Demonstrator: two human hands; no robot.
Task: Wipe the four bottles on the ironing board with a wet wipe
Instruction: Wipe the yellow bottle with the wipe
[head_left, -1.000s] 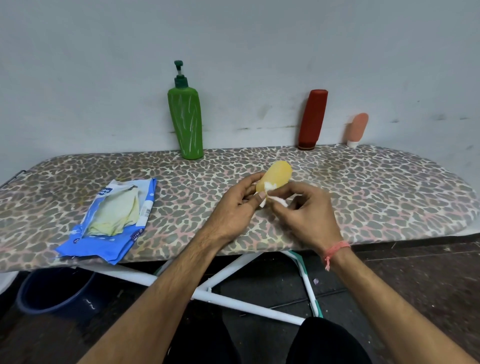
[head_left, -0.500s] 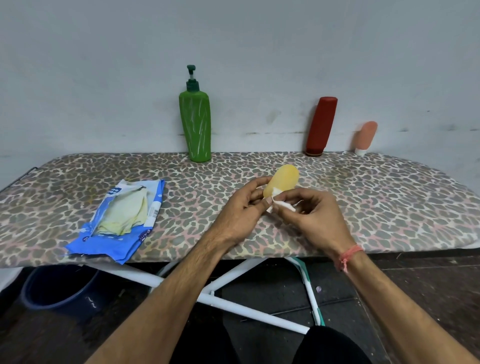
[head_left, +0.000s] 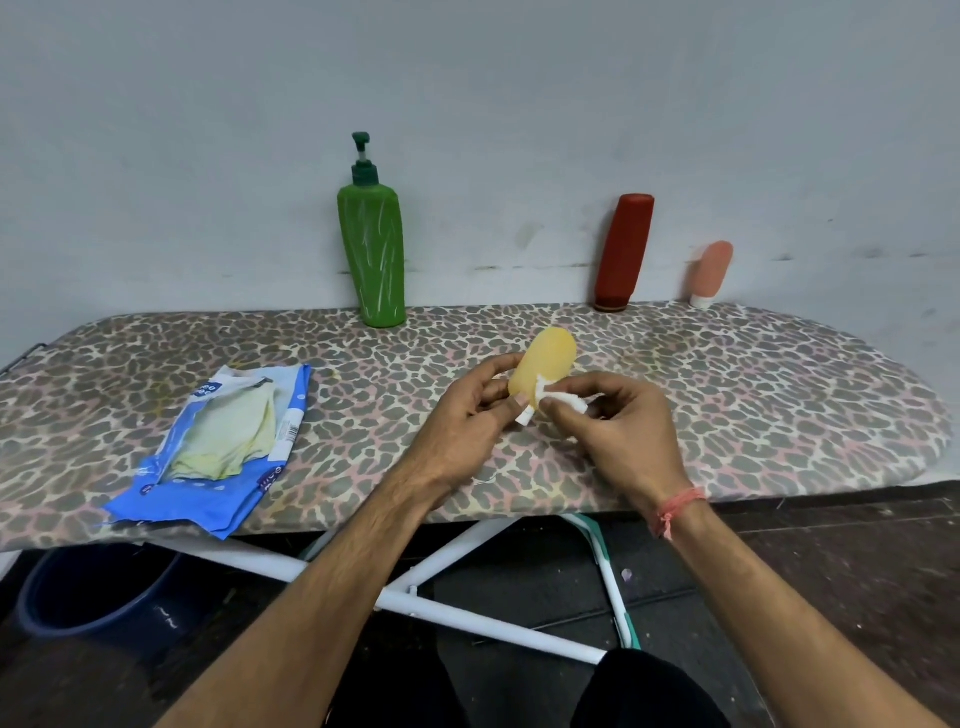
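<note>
My left hand grips a small yellow bottle by its lower end, holding it tilted above the leopard-print ironing board. My right hand pinches a white wet wipe against the bottle's lower side. At the back, against the wall, stand a green pump bottle, a red bottle and a small pink bottle, the last two cap down and leaning on the wall.
A blue wet-wipe pack lies open on the board's left part. Under the board are its white legs and a dark blue bucket at the left. A grey wall stands right behind the board.
The wipe has shifted a little along the yellow bottle's lower part under my right fingers. The view has drifted slightly; the other bottles stay where they stood.
</note>
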